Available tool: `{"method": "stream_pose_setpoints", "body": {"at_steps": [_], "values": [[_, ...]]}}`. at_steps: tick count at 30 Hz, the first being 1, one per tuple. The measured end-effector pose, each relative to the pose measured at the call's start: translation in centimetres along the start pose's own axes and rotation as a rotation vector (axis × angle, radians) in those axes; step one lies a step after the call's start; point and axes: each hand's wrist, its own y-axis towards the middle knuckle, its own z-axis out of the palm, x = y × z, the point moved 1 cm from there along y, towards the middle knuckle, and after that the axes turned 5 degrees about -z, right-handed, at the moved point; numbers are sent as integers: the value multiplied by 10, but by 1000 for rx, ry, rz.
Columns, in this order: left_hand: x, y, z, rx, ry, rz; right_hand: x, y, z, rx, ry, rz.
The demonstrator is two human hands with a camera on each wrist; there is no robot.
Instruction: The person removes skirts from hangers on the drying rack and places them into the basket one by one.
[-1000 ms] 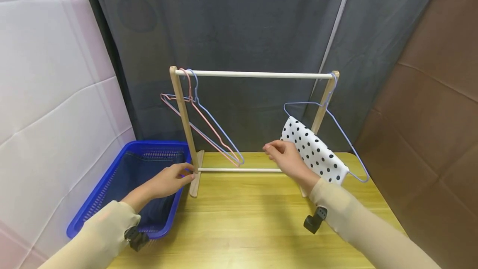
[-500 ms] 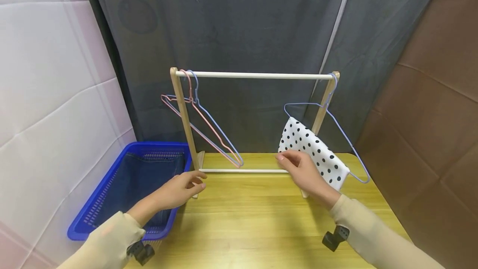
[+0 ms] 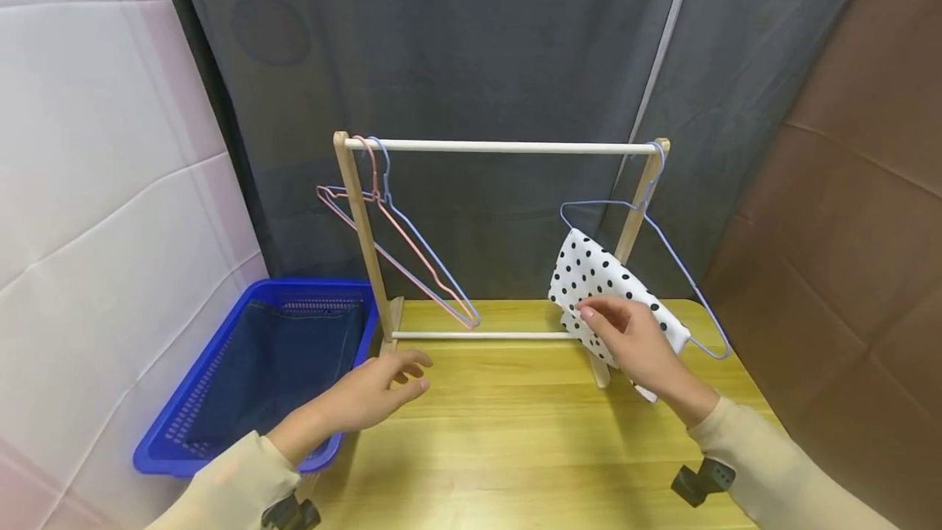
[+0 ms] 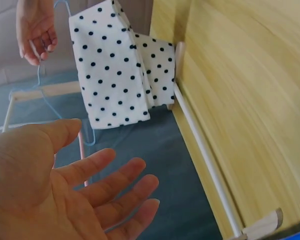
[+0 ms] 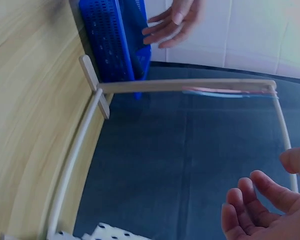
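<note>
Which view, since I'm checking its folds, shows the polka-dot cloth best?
The left wrist view: the polka-dot cloth appears large, with overlapping layers and no hand across it. The head view shows it partly behind the right hand; the right wrist view catches only a strip at the bottom edge.

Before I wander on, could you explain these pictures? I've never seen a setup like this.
Gladly. There is no robot here, only a person's bare left hand and right hand. The widest picture comes from a camera on the head, looking forward and down; the other two come from small cameras on the wrists. On the wooden table stands a rack. A pink hanger and a blue hanger hang at its left end; another blue hanger, carrying spotted cloth, hangs at its right. A blue basket at the left contains dark cloth. Neither hand holds anything; the right one is nearest the spotted cloth.
</note>
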Motion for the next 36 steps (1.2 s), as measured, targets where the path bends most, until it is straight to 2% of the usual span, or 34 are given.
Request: {"method": "stream_pose_setpoints", "body": {"at_steps": [5,13,18,24,36], "values": [[-5,1,6,-3,26,11,0,-3,-16,-20,-8,-16],[-19,11,11,-40,45,-6,-1,-12,-34,-49,-40,-18],[-24,16,16,-30,27,17,4,-18,-47,-150,-82,-49],[-29,20,22,-31,25,50,5,-21,-64,-287,-60,-70],[-33,23,34,22,7,64,-19,-27,-82,-384,-114,-30]]}}
